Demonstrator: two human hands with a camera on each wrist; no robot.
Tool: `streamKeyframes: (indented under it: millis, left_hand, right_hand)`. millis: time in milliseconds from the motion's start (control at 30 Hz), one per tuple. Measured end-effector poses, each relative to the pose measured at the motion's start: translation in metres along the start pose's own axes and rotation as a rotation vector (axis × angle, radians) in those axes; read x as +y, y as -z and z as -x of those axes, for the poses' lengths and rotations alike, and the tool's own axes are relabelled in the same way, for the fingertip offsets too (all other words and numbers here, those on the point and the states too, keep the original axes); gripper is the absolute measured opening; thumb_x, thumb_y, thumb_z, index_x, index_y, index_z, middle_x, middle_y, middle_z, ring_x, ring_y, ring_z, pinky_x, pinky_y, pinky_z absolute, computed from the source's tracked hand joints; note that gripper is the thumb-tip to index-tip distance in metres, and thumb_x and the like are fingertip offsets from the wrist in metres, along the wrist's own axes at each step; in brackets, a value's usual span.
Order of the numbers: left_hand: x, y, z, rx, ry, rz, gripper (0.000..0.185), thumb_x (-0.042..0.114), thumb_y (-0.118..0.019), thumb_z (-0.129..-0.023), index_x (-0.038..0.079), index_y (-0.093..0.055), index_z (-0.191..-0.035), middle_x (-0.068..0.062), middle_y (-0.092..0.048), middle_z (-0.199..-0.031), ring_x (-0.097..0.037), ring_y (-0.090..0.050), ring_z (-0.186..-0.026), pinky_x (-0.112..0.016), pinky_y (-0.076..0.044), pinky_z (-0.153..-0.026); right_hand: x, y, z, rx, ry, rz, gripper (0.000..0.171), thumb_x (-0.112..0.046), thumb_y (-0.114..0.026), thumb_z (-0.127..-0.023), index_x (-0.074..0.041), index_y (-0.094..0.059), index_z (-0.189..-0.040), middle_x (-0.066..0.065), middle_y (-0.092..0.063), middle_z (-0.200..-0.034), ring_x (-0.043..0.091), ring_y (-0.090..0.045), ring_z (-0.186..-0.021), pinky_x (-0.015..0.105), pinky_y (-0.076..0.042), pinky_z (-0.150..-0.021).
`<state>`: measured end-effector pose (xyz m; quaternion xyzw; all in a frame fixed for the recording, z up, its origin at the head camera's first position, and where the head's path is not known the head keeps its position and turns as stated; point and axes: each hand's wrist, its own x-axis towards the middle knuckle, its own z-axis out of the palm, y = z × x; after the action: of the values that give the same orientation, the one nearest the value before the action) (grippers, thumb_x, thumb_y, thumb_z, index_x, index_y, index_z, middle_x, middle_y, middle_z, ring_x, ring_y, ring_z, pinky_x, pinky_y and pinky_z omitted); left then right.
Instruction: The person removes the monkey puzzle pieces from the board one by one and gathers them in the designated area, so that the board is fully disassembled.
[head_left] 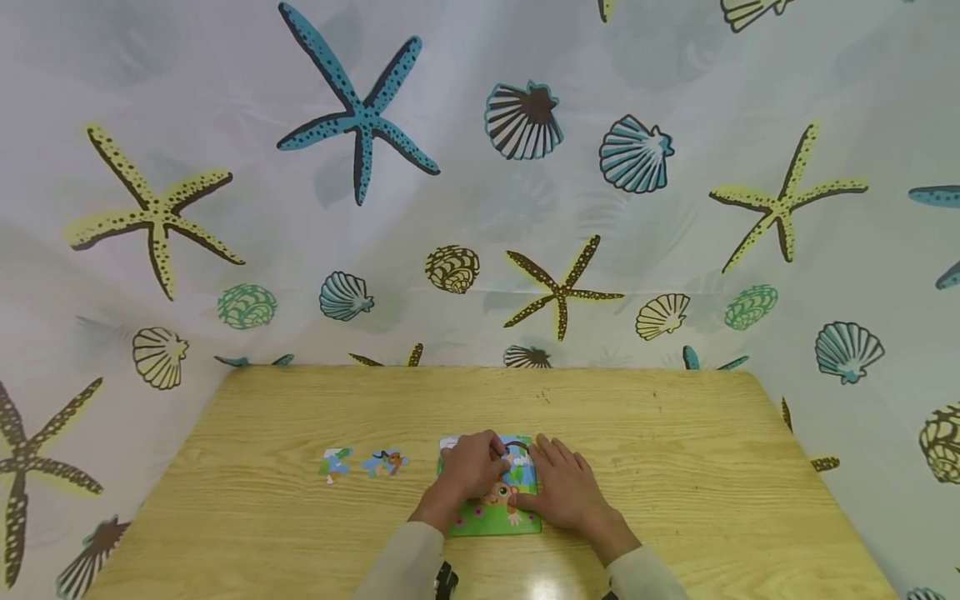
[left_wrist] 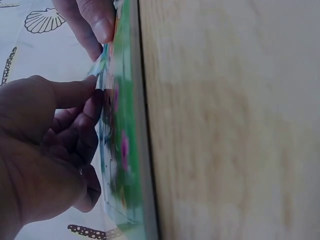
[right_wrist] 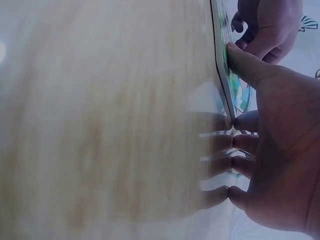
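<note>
A jigsaw puzzle board (head_left: 487,523) with a cartoon picture of an animal on green grass lies on the table between both hands. The left hand (head_left: 471,467) is over the board's upper left part, its thumb and curled fingers pinching a small puzzle piece (left_wrist: 98,66) at the surface, mostly hidden by the fingers. On the board's right side rests the right hand (head_left: 566,487), its thumb pressing on the picture. Its other fingers are extended, with fingertips on the tabletop by the board's edge in the right wrist view. Part of the picture is covered by the hands.
Two loose puzzle pieces, one with green and white (head_left: 335,465) and one with a brown figure on blue (head_left: 385,462), lie left of the board. The wooden table (head_left: 712,467) meets a shell-and-starfish patterned cloth (head_left: 420,208) at the back and sides.
</note>
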<state>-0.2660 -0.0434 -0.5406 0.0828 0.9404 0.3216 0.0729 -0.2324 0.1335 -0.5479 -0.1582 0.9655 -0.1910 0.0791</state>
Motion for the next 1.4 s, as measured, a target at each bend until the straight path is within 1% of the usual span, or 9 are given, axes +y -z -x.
streamKeyframes:
  millis: [67,167,333,433,600,733,1033,1233,1400]
  left_hand:
    - [-0.003,0.0,0.0,0.015,-0.009,0.021,0.013,0.023,-0.069,-0.09,0.016,-0.059,-0.094,0.006,-0.065,-0.08,-0.015,-0.059,-0.077,-0.064,-0.032,-0.093]
    - [-0.009,0.002,0.002,0.029,-0.024,0.042,0.022,0.023,-0.066,-0.092,0.019,-0.056,-0.111,0.007,-0.066,-0.086,-0.015,-0.061,-0.08,-0.059,-0.033,-0.089]
    - [-0.027,0.019,0.009,0.04,-0.031,0.063,0.042,0.024,-0.06,-0.096,0.025,-0.048,-0.136,0.008,-0.064,-0.093,-0.011,-0.058,-0.075,-0.053,-0.034,-0.084]
    - [-0.046,0.033,0.015,0.065,0.012,0.064,0.041,0.025,-0.061,-0.096,0.026,-0.051,-0.136,0.007,-0.065,-0.096,-0.01,-0.059,-0.077,-0.051,-0.037,-0.085]
    - [-0.077,0.053,0.025,0.103,0.087,0.044,0.041,0.026,-0.062,-0.095,0.021,-0.052,-0.134,0.003,-0.067,-0.102,-0.019,-0.064,-0.093,-0.055,-0.037,-0.088]
    - [-0.091,0.061,0.031,0.116,0.086,0.023,0.043,0.026,-0.063,-0.094,0.017,-0.052,-0.135,0.001,-0.069,-0.103,-0.025,-0.064,-0.101,-0.059,-0.033,-0.089]
    - [-0.1,0.067,0.035,0.15,0.058,-0.126,0.04,0.023,-0.065,-0.092,0.015,-0.057,-0.13,0.006,-0.06,-0.088,-0.024,-0.058,-0.099,-0.06,-0.033,-0.086]
    - [-0.099,0.069,0.037,0.141,0.049,-0.25,0.032,0.023,-0.065,-0.092,0.015,-0.062,-0.123,-0.004,-0.06,-0.099,-0.031,-0.05,-0.103,-0.056,-0.032,-0.082]
    - [-0.096,0.069,0.038,0.135,0.039,-0.275,0.034,0.026,-0.064,-0.093,0.016,-0.062,-0.124,-0.007,-0.06,-0.111,-0.033,-0.05,-0.109,-0.058,-0.034,-0.085]
  right_hand:
    - [0.0,-0.001,-0.001,-0.003,-0.002,0.006,0.087,-0.063,-0.059,-0.086,-0.008,-0.036,-0.149,0.012,-0.027,-0.159,0.036,-0.023,-0.147,0.061,-0.02,-0.115]
    - [0.0,-0.003,-0.002,-0.007,-0.005,0.011,0.087,-0.063,-0.058,-0.086,-0.008,-0.036,-0.149,0.012,-0.026,-0.159,0.035,-0.022,-0.148,0.06,-0.02,-0.115]
    - [-0.001,-0.004,-0.002,-0.004,-0.008,0.014,0.087,-0.063,-0.06,-0.085,-0.008,-0.037,-0.149,0.012,-0.027,-0.159,0.035,-0.023,-0.147,0.06,-0.021,-0.115]
    - [-0.001,-0.004,-0.002,-0.005,-0.009,0.014,0.087,-0.063,-0.06,-0.085,-0.008,-0.037,-0.149,0.011,-0.027,-0.159,0.035,-0.024,-0.147,0.06,-0.021,-0.115]
    - [0.0,-0.003,0.0,-0.014,-0.009,0.018,0.088,-0.063,-0.06,-0.085,-0.008,-0.036,-0.149,0.011,-0.027,-0.159,0.035,-0.023,-0.147,0.059,-0.021,-0.115]
    - [0.001,-0.002,0.002,-0.008,-0.009,0.012,0.087,-0.062,-0.06,-0.085,-0.008,-0.036,-0.149,0.011,-0.027,-0.159,0.035,-0.023,-0.147,0.059,-0.021,-0.115]
    - [0.002,-0.003,0.0,-0.007,-0.003,-0.004,0.089,-0.064,-0.059,-0.085,-0.007,-0.035,-0.149,0.012,-0.027,-0.159,0.035,-0.022,-0.147,0.06,-0.02,-0.115]
    - [0.002,-0.005,-0.003,-0.009,0.003,-0.002,0.088,-0.064,-0.059,-0.085,-0.008,-0.035,-0.15,0.011,-0.026,-0.16,0.035,-0.021,-0.148,0.06,-0.02,-0.115]
    - [0.002,-0.004,-0.002,-0.013,-0.005,0.003,0.088,-0.063,-0.06,-0.085,-0.009,-0.035,-0.15,0.01,-0.026,-0.16,0.034,-0.022,-0.148,0.059,-0.02,-0.115]
